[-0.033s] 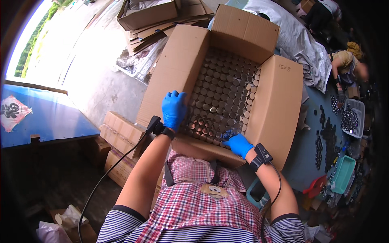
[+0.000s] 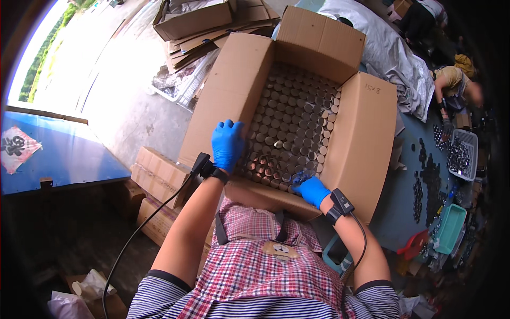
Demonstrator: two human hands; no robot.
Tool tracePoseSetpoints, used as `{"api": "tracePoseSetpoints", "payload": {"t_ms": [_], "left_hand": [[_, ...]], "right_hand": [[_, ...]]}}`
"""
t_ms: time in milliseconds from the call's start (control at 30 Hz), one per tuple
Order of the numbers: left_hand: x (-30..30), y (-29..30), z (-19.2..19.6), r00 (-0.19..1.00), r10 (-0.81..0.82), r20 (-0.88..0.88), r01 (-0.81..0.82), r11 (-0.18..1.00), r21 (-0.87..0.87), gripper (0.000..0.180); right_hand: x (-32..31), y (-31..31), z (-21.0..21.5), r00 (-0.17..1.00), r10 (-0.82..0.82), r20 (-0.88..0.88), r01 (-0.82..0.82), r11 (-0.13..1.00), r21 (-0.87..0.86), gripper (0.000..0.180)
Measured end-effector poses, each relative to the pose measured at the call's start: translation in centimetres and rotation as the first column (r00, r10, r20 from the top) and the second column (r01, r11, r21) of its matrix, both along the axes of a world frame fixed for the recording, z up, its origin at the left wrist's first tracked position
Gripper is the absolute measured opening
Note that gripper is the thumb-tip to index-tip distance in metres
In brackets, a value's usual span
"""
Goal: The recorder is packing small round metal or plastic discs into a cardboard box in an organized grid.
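Observation:
A large open cardboard box (image 2: 366,138) stands in front of me, packed with several rows of small round metal cylinders (image 2: 292,122) standing on end. My left hand (image 2: 227,144), in a blue glove, lies spread on the cylinders against the box's left wall. My right hand (image 2: 311,190), also blue-gloved, sits at the box's near edge. Its fingertips are pinched on a cylinder (image 2: 296,178) in the nearest row. Both wrists carry a black device with a cable.
Closed cartons (image 2: 156,175) are stacked under the box at left. A blue table (image 2: 53,159) stands far left, flattened cartons (image 2: 207,26) lie behind. At right are a grey cloth (image 2: 393,53), another person (image 2: 451,85), a white basket of dark parts (image 2: 459,154) and a teal tray (image 2: 450,228).

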State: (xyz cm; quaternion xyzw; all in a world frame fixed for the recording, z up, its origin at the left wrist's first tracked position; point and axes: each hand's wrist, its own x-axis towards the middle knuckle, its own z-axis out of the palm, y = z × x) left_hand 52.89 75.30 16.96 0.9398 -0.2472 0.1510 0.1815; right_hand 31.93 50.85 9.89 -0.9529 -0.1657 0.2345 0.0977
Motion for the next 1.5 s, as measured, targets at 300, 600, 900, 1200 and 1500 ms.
{"api": "tracePoseSetpoints", "payload": {"t_ms": [300,600,900,1200,1500], "left_hand": [[-0.1,0.1,-0.3,1.000,0.015,-0.021,-0.015,1.000,0.010,0.009],[0.0,0.2,0.0,1.000,-0.001,-0.028,0.002,0.999,0.035,0.014],[0.0,0.1,0.4,0.999,-0.008,-0.052,0.010,0.999,0.030,0.018],[0.1,0.1,0.5,0.998,-0.002,-0.063,0.004,1.000,0.027,0.015],[0.2,0.1,0.3,0.996,0.012,-0.092,-0.006,0.998,0.059,0.018]], "right_hand": [[0.4,-0.8,-0.9,0.998,-0.049,0.035,0.054,0.989,-0.139,0.034],[2.5,-1.3,-0.1,0.986,-0.152,0.069,0.162,0.974,-0.158,0.037],[5.5,-2.3,-0.8,0.972,-0.231,0.047,0.235,0.947,-0.217,0.044],[7.3,-1.5,-0.6,0.963,-0.264,0.055,0.269,0.952,-0.144,0.051],[9.9,-3.3,-1.8,0.946,-0.304,0.111,0.315,0.944,-0.096,0.054]]}}
